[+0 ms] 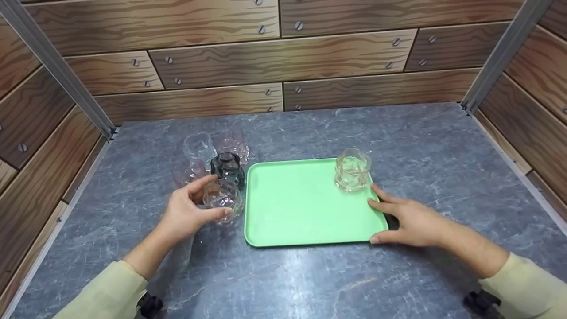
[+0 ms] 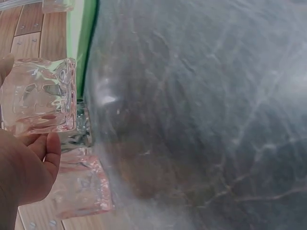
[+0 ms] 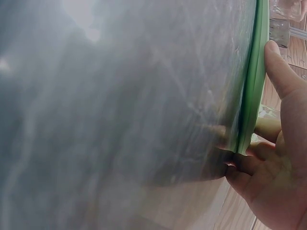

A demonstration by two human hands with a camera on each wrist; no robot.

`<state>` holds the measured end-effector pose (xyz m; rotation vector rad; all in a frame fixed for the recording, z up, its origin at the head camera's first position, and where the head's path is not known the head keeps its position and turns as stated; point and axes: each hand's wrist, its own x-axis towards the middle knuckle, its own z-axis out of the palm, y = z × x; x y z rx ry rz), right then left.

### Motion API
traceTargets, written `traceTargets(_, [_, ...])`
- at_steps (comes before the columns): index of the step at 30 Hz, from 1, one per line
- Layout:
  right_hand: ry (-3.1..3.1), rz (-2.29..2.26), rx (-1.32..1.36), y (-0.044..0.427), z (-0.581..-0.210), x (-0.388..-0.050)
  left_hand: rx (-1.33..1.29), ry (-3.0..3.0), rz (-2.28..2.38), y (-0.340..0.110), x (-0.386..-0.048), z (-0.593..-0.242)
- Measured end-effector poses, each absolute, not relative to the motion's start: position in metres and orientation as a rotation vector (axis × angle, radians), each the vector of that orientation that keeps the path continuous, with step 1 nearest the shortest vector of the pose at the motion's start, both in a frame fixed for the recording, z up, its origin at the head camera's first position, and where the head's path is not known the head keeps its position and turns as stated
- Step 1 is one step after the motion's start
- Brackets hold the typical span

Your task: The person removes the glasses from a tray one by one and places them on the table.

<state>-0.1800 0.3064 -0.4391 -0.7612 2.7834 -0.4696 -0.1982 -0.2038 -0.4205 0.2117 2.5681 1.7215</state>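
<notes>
My left hand (image 1: 188,212) grips a clear, faintly pink drinking glass (image 2: 41,96) between thumb and fingers, just left of the green tray (image 1: 305,204). In the left wrist view its base appears slightly off the tabletop. My right hand (image 1: 409,221) holds the tray's right edge, thumb and fingertips at the rim (image 3: 259,72). On the tray's back right corner stands a clear glass (image 1: 352,173). Beside my left hand are a dark grey glass (image 1: 228,168), a pink glass (image 1: 233,146), a clear glass (image 1: 198,146) and another pinkish glass (image 1: 189,172), partly hidden by that hand.
The tray lies flat on a grey marbled tabletop (image 1: 292,283). Wood-patterned walls (image 1: 283,57) with metal corner posts (image 1: 62,66) enclose the back and sides. The glasses stand close together left of the tray.
</notes>
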Motion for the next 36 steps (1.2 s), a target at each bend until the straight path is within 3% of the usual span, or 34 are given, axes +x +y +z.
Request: traceTargets(36, [2.789,-0.472,-0.790,0.305,-0.437,-0.178,0.213,2.516,1.760,-0.207,-0.195,-0.438])
